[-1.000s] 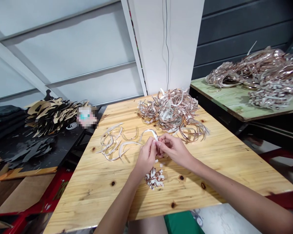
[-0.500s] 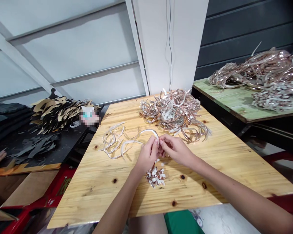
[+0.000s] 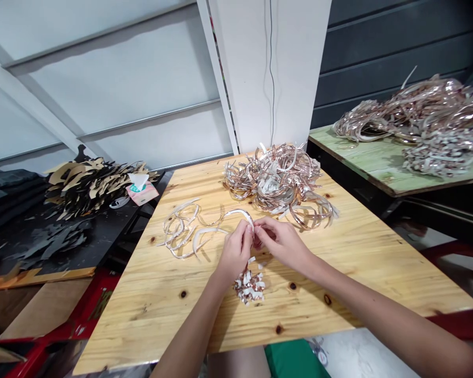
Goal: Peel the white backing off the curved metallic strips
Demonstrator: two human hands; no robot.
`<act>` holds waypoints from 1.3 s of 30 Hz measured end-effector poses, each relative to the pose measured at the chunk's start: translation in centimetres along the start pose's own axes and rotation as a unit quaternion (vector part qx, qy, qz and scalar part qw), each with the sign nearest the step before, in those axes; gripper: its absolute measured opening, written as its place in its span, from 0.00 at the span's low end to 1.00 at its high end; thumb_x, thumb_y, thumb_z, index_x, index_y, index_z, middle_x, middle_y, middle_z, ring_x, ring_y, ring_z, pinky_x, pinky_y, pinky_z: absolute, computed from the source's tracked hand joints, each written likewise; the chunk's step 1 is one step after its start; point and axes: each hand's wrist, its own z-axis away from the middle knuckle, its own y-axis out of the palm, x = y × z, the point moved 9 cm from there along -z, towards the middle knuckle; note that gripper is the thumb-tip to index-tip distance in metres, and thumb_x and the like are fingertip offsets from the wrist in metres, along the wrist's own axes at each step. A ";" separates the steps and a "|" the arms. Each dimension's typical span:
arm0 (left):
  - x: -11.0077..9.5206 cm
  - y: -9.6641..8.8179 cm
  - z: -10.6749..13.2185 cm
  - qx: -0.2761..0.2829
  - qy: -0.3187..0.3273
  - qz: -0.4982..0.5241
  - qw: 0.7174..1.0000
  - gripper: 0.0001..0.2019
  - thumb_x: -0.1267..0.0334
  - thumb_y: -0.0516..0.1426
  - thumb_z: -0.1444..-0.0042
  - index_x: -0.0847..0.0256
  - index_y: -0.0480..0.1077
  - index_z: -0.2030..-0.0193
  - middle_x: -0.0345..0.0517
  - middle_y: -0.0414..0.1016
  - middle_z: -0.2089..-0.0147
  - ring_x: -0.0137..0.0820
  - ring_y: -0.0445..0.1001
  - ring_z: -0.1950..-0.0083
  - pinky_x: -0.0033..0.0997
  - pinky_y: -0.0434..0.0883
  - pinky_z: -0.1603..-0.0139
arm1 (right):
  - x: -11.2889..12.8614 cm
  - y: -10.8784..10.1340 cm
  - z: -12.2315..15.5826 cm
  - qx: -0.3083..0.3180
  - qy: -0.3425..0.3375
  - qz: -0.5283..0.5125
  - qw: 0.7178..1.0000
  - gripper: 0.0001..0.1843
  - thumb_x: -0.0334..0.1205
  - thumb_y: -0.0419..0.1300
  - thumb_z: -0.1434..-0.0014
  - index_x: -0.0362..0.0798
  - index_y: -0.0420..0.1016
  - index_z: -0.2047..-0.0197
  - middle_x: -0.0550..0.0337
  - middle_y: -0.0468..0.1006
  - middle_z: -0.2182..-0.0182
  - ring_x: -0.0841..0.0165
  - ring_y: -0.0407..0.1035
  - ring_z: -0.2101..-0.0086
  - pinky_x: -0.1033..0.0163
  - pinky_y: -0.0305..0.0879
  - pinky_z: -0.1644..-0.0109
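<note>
My left hand (image 3: 234, 251) and my right hand (image 3: 280, 242) meet over the wooden table (image 3: 362, 252), fingers pinched together on a curved rose-gold strip (image 3: 236, 213) that arches up and left from my fingertips. Just below my hands lies a small heap of short cut bits (image 3: 249, 286). To the left, several loose curved strips (image 3: 181, 231) lie spread on the wood. Behind my hands sits a large tangled pile of shiny rose-gold strips (image 3: 278, 181).
A green table (image 3: 378, 163) at right carries another big heap of strips (image 3: 425, 121). A dark table at left holds tan and black cut-outs (image 3: 82, 184) and a tissue pack (image 3: 141, 188). A white pillar (image 3: 271, 73) stands behind. Red crates (image 3: 90, 310) sit below left.
My hands have stayed pinched on the same strip, shifting only slightly. The view has swayed a little left and right.
</note>
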 end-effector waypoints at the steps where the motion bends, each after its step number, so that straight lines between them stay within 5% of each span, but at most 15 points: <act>1: 0.0 0.0 0.0 0.002 0.003 0.002 1.000 0.16 0.55 0.44 0.26 0.57 0.59 0.67 0.36 0.64 0.73 0.28 0.63 0.72 0.29 0.61 0.66 | 0.1 -0.1 0.0 0.001 -0.005 -0.004 1.000 0.08 0.39 0.55 0.30 0.48 0.75 0.57 0.60 0.81 0.70 0.66 0.76 0.71 0.62 0.70 0.63; 9: -0.3 -0.1 0.1 0.010 0.023 0.010 1.000 0.17 0.55 0.45 0.27 0.57 0.59 0.67 0.35 0.63 0.75 0.28 0.62 0.73 0.29 0.60 0.67 | 1.1 -0.4 -0.3 0.034 -0.050 0.041 0.997 0.12 0.38 0.53 0.28 0.48 0.75 0.62 0.60 0.80 0.71 0.66 0.75 0.70 0.62 0.68 0.63; 14: -0.3 0.2 0.2 0.000 0.018 0.003 1.000 0.16 0.56 0.44 0.26 0.57 0.59 0.66 0.36 0.64 0.74 0.28 0.63 0.72 0.29 0.60 0.66 | 1.1 -0.4 0.0 0.001 -0.051 0.094 0.994 0.12 0.36 0.53 0.29 0.48 0.75 0.64 0.58 0.81 0.70 0.65 0.74 0.70 0.61 0.67 0.62; 28: -0.2 -0.1 0.0 -0.011 0.007 -0.013 1.000 0.16 0.55 0.44 0.26 0.57 0.60 0.66 0.35 0.62 0.74 0.27 0.62 0.74 0.29 0.58 0.68 | 0.6 -0.9 -0.2 -0.034 -0.036 0.044 0.998 0.10 0.40 0.57 0.30 0.48 0.77 0.62 0.59 0.82 0.69 0.64 0.77 0.67 0.62 0.68 0.62; 34: 0.4 0.3 0.0 0.021 -0.003 -0.018 1.000 0.16 0.54 0.44 0.26 0.57 0.59 0.65 0.35 0.61 0.75 0.27 0.61 0.74 0.29 0.57 0.68 | -0.1 -0.3 -0.3 0.021 -0.016 0.032 0.999 0.11 0.40 0.53 0.28 0.49 0.75 0.60 0.61 0.81 0.74 0.67 0.76 0.76 0.63 0.70 0.68; 39: 0.3 0.8 0.0 0.016 -0.005 -0.008 1.000 0.15 0.55 0.44 0.26 0.57 0.59 0.65 0.36 0.63 0.74 0.28 0.63 0.73 0.30 0.59 0.67 | -0.3 -0.2 0.2 -0.008 0.004 0.009 1.000 0.10 0.40 0.54 0.29 0.49 0.74 0.61 0.61 0.80 0.77 0.65 0.77 0.78 0.62 0.72 0.70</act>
